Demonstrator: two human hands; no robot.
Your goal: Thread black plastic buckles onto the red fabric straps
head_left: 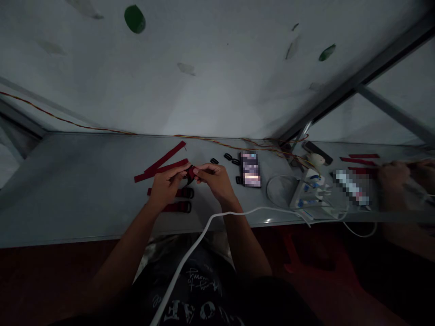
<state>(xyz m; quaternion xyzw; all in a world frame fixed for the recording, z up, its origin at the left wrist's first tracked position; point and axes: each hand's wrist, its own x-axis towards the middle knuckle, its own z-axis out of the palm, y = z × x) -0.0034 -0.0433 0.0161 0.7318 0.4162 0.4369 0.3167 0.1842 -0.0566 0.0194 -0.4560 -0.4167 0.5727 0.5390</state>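
Between my two hands is a red strap with a black buckle (190, 174), pinched at fingertip height over the table. My left hand (166, 183) grips it from the left, thumb and fingers together. My right hand (212, 176) pinches its right side, and the fingers hide part of it. Beyond my left hand, two flat red straps (165, 157) lie on the table. Nearer to me, below the left fingers, rest two red straps with black buckles (185, 207) at their right ends. Several loose black buckles (228, 156) lie past my right hand.
A phone (250, 170) with a lit screen lies to the right. Further right stand a white power strip (311, 194) and its cables. A white cable (210, 219) crosses over my right forearm. Another person's hands (394, 174) hold red straps at the far right.
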